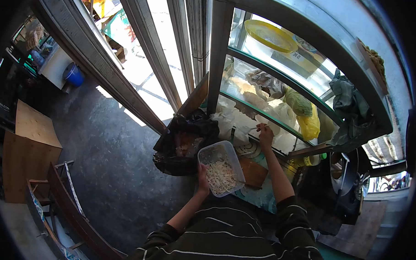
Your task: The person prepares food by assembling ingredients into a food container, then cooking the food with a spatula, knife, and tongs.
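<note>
At the near edge of the counter, seen from above:
Left hand (202, 179): grasps the near left rim of the plastic container.
Plastic container (219, 166): clear, rectangular, held over the counter's (260, 196) near edge; holds pale shredded food (221, 176).
Cutting board (253, 172): wooden, just right of the container.
Black bag (182, 140): left of the container, open.
Right hand (265, 134): reaches into the glass display case (283, 82), closed on a thin utensil (255, 128); type unclear.
Yellow bag (310, 125): on the case shelf, right.
</note>
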A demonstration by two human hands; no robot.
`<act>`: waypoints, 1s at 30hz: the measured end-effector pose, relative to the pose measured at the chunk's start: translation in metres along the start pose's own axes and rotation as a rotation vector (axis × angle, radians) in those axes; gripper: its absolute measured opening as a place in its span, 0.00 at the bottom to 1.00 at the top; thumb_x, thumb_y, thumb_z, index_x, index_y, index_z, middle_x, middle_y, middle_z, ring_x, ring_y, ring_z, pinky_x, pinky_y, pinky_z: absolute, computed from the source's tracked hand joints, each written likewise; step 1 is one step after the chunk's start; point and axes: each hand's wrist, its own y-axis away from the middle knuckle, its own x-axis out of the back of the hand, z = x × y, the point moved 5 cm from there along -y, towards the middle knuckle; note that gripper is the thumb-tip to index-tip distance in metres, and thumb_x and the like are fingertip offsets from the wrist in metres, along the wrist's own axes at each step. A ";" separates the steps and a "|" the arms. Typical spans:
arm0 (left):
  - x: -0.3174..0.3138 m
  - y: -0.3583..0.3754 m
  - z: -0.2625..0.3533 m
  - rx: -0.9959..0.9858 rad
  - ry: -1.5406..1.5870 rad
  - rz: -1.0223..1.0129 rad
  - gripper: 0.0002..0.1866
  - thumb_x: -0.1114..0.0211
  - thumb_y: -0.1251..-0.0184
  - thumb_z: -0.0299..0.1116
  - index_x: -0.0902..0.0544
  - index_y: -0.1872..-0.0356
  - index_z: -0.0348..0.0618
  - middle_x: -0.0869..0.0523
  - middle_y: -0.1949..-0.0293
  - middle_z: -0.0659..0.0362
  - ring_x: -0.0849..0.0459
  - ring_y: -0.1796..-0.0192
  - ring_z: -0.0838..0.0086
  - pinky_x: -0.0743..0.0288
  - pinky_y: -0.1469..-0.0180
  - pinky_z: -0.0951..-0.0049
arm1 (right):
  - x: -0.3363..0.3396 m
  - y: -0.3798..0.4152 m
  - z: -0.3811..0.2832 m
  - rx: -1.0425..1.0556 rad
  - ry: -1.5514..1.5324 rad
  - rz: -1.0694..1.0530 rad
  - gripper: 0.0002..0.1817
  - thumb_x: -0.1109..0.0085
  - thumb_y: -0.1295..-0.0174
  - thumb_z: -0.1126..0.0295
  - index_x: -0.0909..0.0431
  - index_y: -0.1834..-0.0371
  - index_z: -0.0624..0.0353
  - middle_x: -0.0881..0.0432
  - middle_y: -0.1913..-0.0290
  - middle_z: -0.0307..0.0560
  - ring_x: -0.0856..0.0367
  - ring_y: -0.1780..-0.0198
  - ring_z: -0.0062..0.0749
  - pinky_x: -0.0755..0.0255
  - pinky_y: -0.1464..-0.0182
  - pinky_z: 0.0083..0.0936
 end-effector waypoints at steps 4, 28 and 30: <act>0.007 -0.005 -0.007 -0.029 -0.010 -0.002 0.29 0.57 0.30 0.52 0.39 0.38 0.40 0.33 0.42 0.56 0.36 0.40 0.72 0.48 0.37 0.73 | -0.003 0.000 -0.001 0.021 0.012 -0.042 0.17 0.55 0.37 0.60 0.20 0.70 0.60 0.20 0.76 0.42 0.22 0.69 0.30 0.33 0.62 0.26; -0.021 0.013 0.019 0.002 -0.008 -0.003 0.33 0.56 0.33 0.57 0.41 0.38 0.41 0.32 0.43 0.53 0.33 0.41 0.67 0.42 0.39 0.69 | 0.009 0.005 0.013 -0.154 -0.321 0.055 0.15 0.56 0.33 0.60 0.23 0.65 0.59 0.25 0.75 0.35 0.37 0.82 0.13 0.43 0.80 0.13; -0.029 0.018 0.022 0.038 0.001 0.012 0.35 0.55 0.36 0.61 0.41 0.39 0.44 0.28 0.46 0.51 0.26 0.45 0.63 0.33 0.42 0.65 | 0.011 0.005 0.019 -0.175 -0.401 0.080 0.15 0.56 0.33 0.60 0.23 0.64 0.59 0.25 0.75 0.35 0.38 0.83 0.13 0.43 0.81 0.13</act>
